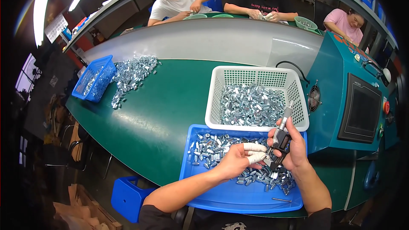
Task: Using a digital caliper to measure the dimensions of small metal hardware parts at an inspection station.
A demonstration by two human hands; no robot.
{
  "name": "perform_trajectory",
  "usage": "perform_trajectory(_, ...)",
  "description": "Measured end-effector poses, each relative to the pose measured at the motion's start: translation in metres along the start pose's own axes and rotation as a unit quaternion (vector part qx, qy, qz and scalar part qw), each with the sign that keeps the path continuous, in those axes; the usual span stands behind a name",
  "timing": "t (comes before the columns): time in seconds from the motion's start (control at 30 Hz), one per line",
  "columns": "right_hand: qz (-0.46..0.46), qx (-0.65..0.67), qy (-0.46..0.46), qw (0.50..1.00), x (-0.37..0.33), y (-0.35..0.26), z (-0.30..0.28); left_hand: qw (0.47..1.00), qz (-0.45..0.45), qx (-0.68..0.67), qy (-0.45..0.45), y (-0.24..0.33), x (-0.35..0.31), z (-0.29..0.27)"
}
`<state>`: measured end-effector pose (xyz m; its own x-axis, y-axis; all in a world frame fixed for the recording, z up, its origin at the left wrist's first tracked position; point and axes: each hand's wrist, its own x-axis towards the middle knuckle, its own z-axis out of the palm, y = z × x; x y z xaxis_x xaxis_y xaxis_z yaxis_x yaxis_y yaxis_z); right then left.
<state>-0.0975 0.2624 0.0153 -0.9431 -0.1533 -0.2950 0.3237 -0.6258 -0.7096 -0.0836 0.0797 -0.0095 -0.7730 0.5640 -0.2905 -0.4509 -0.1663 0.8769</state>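
Note:
My right hand [297, 150] is wrapped round a digital micrometer [281, 138], its silver thimble pointing up and away. My left hand [233, 162], with white covers on thumb and forefinger, pinches at the micrometer's jaws. Whatever lies between those fingertips is too small and hidden to make out. Both hands are over a blue tray [251, 201] that holds many small shiny metal parts [209, 148]. A thin metal rod [281, 199] lies near the tray's front right. Just behind stands a white perforated basket [215, 106], partly filled with similar metal parts [251, 104].
A teal machine [327, 119] with a dark screen [362, 106] stands to the right. At the far left of the green table [170, 98], a tilted blue basket [94, 79] adjoins a metal-parts heap [132, 74]. Several people sit beyond the grey divider [187, 42]. A blue stool [128, 198] stands lower left.

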Motion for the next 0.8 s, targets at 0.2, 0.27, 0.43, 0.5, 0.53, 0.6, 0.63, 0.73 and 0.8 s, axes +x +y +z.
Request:
perform_trajectory(0.2, 0.009, 0.007, 0.003, 1.000, 0.0011, 0.0001, 0.0007, 1.000, -0.004, -0.002, -0.007, -0.0010, 0.0013, -0.0022)
perform_trajectory(0.27, 0.015, 0.016, 0.006, 1.000, -0.0011, -0.0017, 0.0033, 1.000, -0.007, -0.003, -0.005, -0.0017, 0.0010, -0.0009)
perform_trajectory(0.43, 0.005, 0.006, 0.003, 1.000, -0.0009, 0.0018, -0.0029, 1.000, -0.016, -0.011, -0.003, -0.0013, -0.0004, -0.0005)
perform_trajectory(0.5, -0.001, 0.009, 0.003, 1.000, -0.0003, 0.0015, -0.0024, 1.000, -0.010, -0.010, -0.005, -0.0037, 0.0023, -0.0015)
perform_trajectory(0.53, 0.000, 0.008, 0.002, 1.000, -0.0007, 0.0013, -0.0024, 1.000, -0.005, -0.009, -0.009, -0.0033, 0.0027, -0.0009)
perform_trajectory(0.6, -0.006, 0.011, -0.001, 1.000, -0.0011, 0.0015, -0.0024, 1.000, -0.017, -0.010, -0.001, -0.0003, -0.0001, 0.0002)
perform_trajectory(0.63, -0.006, 0.014, 0.001, 1.000, -0.0012, 0.0013, -0.0012, 1.000, -0.013, -0.011, -0.003, -0.0003, -0.0002, 0.0002)
perform_trajectory(0.73, -0.005, 0.011, 0.006, 1.000, -0.0013, 0.0007, -0.0001, 1.000, -0.007, -0.013, -0.007, -0.0001, 0.0001, -0.0005)
perform_trajectory(0.8, -0.003, 0.011, 0.006, 1.000, -0.0007, 0.0011, -0.0003, 1.000, -0.012, -0.014, -0.006, 0.0009, 0.0001, -0.0004)
